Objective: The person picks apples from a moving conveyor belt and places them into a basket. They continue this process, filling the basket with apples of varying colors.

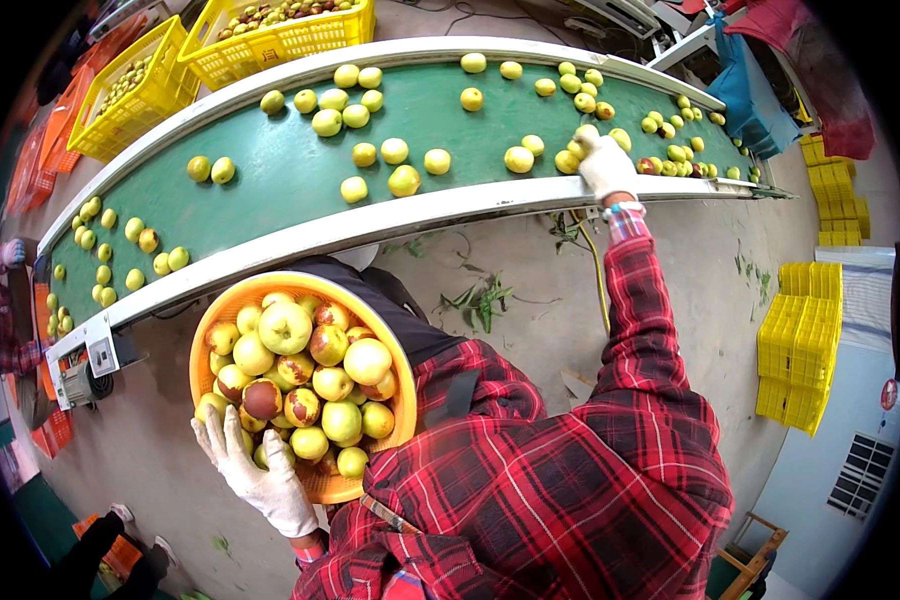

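Note:
An orange round basket [404, 400] full of yellow-green jujubes [285, 328], several with brown-red patches, rests against my lap. My left hand [265, 490], in a white glove, lies over the basket's near-left rim. Its fingers are stretched and spread on the fruit there. Out to the right, my gloved right hand [607, 167] reaches over the rail of a green conveyor belt [280, 195]. Its fingers are curled round a jujube [587, 132], partly hidden by the glove. Other jujubes [518, 159] are scattered along the belt.
Yellow crates [300, 42] of fruit stand beyond the belt at the far left. Stacked yellow crates [795, 350] stand on the right. Leaves [485, 300] and a yellow hose [598, 265] lie on the floor. Another person's gloved hand [12, 253] is at the left edge.

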Action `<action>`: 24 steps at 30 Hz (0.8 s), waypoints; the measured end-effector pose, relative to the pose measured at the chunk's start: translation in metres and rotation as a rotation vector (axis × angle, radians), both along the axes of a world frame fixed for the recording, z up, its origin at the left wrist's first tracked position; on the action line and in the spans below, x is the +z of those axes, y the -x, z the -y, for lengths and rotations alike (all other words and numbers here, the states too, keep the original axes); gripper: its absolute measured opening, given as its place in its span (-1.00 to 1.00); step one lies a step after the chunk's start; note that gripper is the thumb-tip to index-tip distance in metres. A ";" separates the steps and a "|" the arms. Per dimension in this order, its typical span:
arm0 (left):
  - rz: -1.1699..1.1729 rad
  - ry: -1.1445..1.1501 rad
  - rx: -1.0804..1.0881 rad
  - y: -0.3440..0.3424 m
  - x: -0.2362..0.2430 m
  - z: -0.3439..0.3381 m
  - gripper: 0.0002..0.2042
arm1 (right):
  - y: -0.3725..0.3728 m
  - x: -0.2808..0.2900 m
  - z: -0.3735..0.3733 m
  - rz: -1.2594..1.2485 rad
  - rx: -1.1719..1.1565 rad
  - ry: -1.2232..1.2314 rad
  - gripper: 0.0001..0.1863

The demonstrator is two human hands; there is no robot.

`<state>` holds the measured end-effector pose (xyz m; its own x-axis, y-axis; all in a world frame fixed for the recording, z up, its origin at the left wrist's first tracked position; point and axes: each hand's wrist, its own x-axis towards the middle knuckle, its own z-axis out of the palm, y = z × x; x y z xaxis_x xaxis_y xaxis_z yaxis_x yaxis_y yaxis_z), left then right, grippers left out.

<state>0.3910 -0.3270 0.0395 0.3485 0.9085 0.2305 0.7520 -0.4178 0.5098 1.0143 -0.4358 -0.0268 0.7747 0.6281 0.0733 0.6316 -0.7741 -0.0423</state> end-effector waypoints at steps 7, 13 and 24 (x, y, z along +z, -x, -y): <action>-0.013 -0.017 0.018 -0.003 0.001 0.000 -0.51 | 0.007 -0.012 -0.037 -0.099 0.059 0.057 -0.65; -0.010 0.039 0.068 -0.010 0.006 0.005 -0.55 | 0.015 -0.014 -0.007 -0.841 -0.301 -0.964 -0.49; -0.003 0.020 0.019 -0.004 -0.001 0.001 -0.54 | -0.089 -0.009 0.031 -0.796 -0.150 -1.031 -0.64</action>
